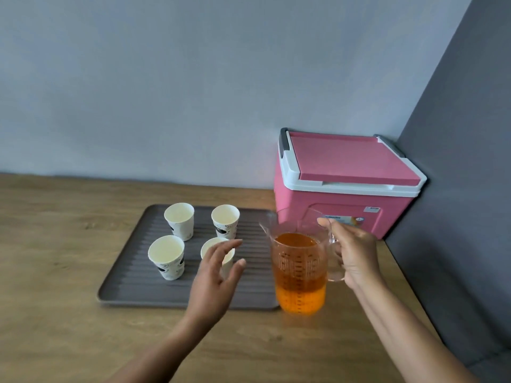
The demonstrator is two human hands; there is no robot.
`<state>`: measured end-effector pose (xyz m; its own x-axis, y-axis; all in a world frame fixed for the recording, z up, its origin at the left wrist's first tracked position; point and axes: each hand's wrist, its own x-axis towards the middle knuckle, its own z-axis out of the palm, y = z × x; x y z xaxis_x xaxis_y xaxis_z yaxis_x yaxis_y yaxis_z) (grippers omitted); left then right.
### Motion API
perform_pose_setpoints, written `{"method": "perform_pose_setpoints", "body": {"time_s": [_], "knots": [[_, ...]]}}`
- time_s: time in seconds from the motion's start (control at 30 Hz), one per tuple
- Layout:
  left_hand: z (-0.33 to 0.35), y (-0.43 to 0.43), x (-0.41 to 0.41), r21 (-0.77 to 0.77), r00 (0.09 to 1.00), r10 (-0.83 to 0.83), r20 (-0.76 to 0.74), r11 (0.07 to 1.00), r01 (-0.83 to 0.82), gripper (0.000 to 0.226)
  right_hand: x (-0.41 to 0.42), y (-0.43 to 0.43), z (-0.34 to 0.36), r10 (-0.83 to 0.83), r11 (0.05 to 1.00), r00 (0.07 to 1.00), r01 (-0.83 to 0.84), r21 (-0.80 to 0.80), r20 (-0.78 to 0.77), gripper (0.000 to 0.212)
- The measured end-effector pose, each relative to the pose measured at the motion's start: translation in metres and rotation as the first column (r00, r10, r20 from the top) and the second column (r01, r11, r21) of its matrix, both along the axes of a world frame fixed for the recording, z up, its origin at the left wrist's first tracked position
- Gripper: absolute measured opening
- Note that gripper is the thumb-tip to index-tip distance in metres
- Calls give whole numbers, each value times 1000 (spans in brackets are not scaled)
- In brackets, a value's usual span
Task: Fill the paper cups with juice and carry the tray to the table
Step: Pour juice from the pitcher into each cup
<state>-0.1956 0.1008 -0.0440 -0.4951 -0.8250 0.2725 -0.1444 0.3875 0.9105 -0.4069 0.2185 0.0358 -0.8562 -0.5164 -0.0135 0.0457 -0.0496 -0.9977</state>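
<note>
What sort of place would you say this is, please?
Probably an indoor serving corner at home or in an office: a wooden counter against plain grey walls, a pink plastic cooler box, and a grey ribbed tray of white paper cups.

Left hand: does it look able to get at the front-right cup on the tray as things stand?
Probably yes. The left hand is open and hovers right at the front-right cup, partly covering it, with nothing between them. The pitcher gripped by the right hand is off to the right.
</note>
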Motion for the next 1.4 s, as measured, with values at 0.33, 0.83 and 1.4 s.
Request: {"method": "perform_pose_setpoints", "body": {"time_s": [0.33,0.83,1.4], "knots": [[-39,-45,20,-45,958,200,205,980,-195,79,18,-29,15,54,996,994,-47,70,-95,12],[-53,-64,0,256,984,124,125,955,-152,72,21,-54,10,144,972,966,-98,213,-217,18],[-19,-57,17,195,994,15,105,980,-36,71,26,-75,22,386,889,784,-177,422,-486,23]]}}
